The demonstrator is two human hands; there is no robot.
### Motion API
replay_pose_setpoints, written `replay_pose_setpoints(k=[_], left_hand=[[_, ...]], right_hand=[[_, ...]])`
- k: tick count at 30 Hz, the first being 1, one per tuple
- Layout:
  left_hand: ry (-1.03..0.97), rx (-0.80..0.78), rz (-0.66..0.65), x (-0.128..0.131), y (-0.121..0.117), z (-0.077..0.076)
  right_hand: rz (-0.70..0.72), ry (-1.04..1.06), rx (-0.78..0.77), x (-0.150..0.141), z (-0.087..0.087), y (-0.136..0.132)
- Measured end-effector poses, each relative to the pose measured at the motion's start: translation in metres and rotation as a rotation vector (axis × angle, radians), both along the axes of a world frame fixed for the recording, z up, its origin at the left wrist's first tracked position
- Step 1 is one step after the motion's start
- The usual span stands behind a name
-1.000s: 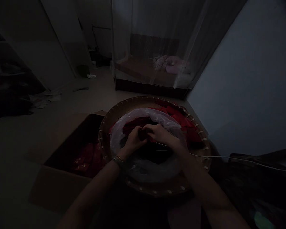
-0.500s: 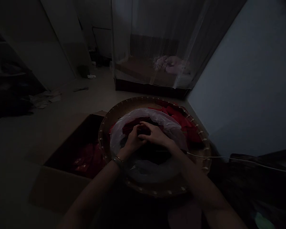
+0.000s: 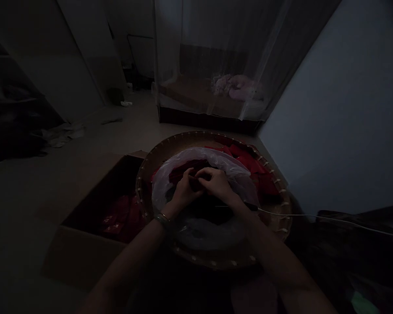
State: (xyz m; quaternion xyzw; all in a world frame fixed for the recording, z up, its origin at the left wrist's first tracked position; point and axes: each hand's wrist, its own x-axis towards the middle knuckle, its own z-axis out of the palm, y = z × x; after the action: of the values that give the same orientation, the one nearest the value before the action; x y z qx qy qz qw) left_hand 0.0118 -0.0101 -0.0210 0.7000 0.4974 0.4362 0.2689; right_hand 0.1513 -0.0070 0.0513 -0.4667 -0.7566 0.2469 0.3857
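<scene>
Both hands meet over a whitish plastic bag (image 3: pixel 203 235) that lies opened out in a round woven bamboo tray (image 3: pixel 165 146). My left hand (image 3: pixel 186 188), with a bangle on its wrist, has its fingers curled and closed. Beside it my right hand (image 3: pixel 216 183) bends its fingers into a pinch at the left fingertips. Something small and dark seems to be between them, but the dim light hides its kind. Dark red material (image 3: pixel 183 170) shows inside the bag just behind the hands. Red packets (image 3: pixel 249 163) lie on the tray's far right side.
An open cardboard box (image 3: pixel 81 248) with red packets inside stands left of the tray. A white cable (image 3: pixel 291 214) runs from the tray to the right. Farther back is a netted bed (image 3: pixel 196 93); a pale wall (image 3: pixel 340 109) rises on the right.
My right hand's fingers have drawn in from a looser, stretched pose to a bent pinch near the left fingertips. The left hand has barely moved.
</scene>
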Motion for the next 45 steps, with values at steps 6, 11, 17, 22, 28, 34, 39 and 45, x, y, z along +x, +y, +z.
replay_pose_setpoints(k=[6, 11, 17, 22, 28, 34, 39, 45], left_hand=[[0.004, 0.0, 0.001, 0.0, -0.002, 0.004], [0.024, -0.004, 0.013, 0.0, -0.001, 0.001], [0.015, 0.038, 0.016, -0.001, 0.0, -0.001], [0.01, 0.047, 0.014, 0.0, 0.0, 0.002], [0.003, 0.043, 0.009, 0.0, -0.001, 0.002], [-0.008, 0.034, 0.015, 0.0, 0.0, 0.004], [0.014, 0.028, 0.021, 0.0, 0.0, 0.003], [-0.037, -0.045, -0.064, -0.005, 0.005, 0.0]], right_hand=[[-0.007, 0.038, -0.065, 0.018, 0.004, -0.002], [0.022, 0.019, -0.004, 0.013, 0.007, -0.004], [0.071, -0.073, 0.145, 0.014, 0.007, -0.008], [0.077, -0.213, 0.145, 0.024, 0.003, -0.008], [0.031, -0.197, 0.149, 0.021, 0.005, -0.005], [0.051, -0.418, 0.272, 0.014, -0.011, -0.012], [-0.041, -0.437, 0.19, 0.017, -0.023, -0.006], [-0.16, -0.28, 0.083, 0.049, -0.007, 0.003]])
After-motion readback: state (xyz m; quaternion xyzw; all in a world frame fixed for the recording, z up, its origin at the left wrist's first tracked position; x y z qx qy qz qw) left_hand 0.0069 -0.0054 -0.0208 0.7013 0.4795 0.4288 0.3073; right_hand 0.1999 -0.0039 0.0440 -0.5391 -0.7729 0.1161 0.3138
